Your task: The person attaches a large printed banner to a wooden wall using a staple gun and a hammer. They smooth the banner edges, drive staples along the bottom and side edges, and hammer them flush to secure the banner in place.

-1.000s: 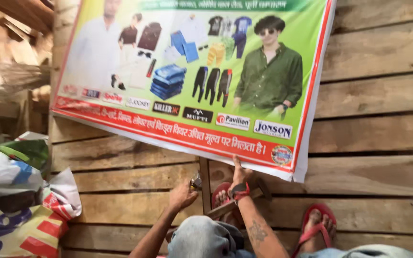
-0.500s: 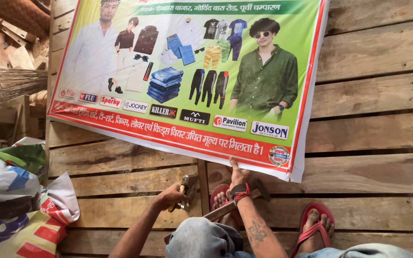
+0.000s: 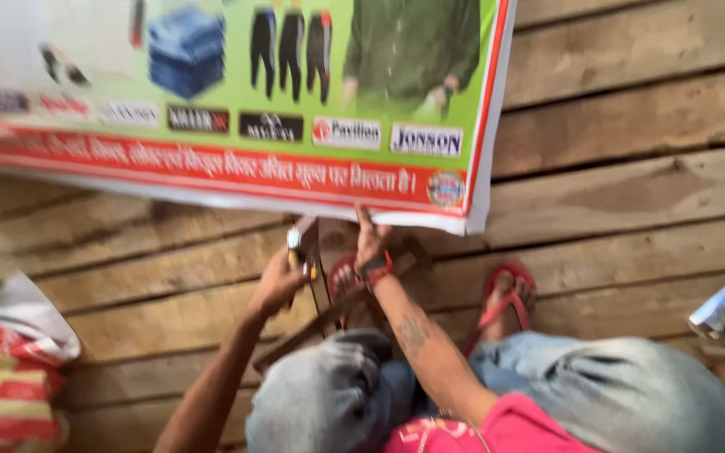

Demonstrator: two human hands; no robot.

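The picture is blurred, but the main things can be read. The person crouches on a floor of rough brown wooden planks (image 3: 631, 193), with both knees in faded blue jeans (image 3: 631, 394) low in the view. The left hand (image 3: 277, 285) is wrapped around the handle of a small dark metal tool with a yellow spot (image 3: 304, 252), so its grip is pressed together on this tool, which stands almost upright just under the lower edge of a large printed banner of green, white and red plastic sheet (image 3: 237, 159). The right hand (image 3: 371, 243) lies with fingers stretched forward, and the fingertips press on the white bottom border of the banner; its grip is spread flat, pinching nothing. A red band (image 3: 377, 268) is around the right wrist. The banner lies flat on the planks, above both hands. A foot in a red rubber sandal (image 3: 501, 302) rests on the planks to the right of the hands. A pile of colourful woven sacks (image 3: 10, 377) is at the left edge.
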